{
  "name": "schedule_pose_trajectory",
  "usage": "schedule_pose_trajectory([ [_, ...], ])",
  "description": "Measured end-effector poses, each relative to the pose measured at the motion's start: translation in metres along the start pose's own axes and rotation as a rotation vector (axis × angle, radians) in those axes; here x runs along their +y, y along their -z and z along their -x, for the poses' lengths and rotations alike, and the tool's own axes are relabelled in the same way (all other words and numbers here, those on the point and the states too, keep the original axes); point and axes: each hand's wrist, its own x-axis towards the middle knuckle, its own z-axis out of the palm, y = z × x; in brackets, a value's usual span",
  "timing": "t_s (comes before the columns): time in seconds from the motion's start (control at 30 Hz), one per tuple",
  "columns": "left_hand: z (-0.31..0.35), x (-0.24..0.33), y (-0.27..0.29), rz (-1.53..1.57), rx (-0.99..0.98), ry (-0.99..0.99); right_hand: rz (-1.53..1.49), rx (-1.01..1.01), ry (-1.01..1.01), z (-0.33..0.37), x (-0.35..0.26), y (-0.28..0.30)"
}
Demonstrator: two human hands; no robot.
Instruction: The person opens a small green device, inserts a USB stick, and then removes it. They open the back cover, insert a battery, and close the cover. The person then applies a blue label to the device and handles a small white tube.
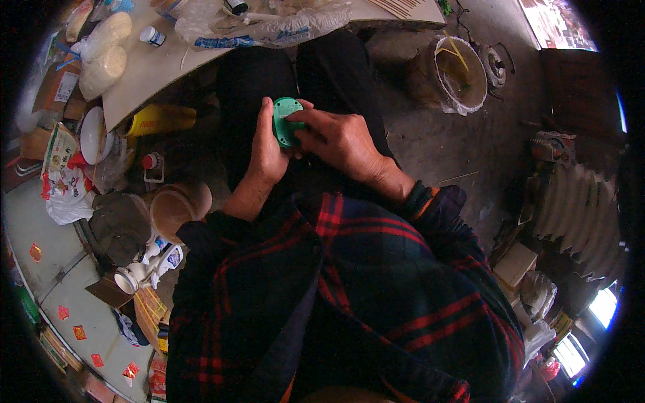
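Over my lap, my left hand point(267, 149) is closed round a green oval plastic case point(286, 107). Small dark holes or screws dot the rim of its face, which is turned up. My right hand point(344, 142) comes in from the right with bent fingers. Its index finger lies on the middle of the case, and the other fingers curl at its right and lower edge. Whether anything small sits between those fingertips is hidden. The exact kind of the case cannot be made out.
Ahead is a pale table point(161, 74) with a clear plastic bag point(269, 27) and a small white bottle point(152, 36). A lined bin point(462, 101) and a kettle point(495, 67) stand front right. At left are a yellow cylinder point(161, 119) and a brown bucket point(176, 208).
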Motion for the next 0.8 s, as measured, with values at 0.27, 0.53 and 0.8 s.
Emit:
schedule_pose_trajectory([
  [0.27,-0.007,-0.012,0.012,0.048,0.08,0.003,0.037,-0.034,-0.022,0.0,-0.001,-0.002],
  [0.53,-0.005,-0.012,0.009,0.051,0.155,0.011,0.068,-0.052,-0.053,0.001,-0.004,-0.005],
  [0.8,-0.005,-0.014,0.007,0.014,0.201,0.012,0.035,-0.094,-0.111,0.0,-0.003,-0.003],
])
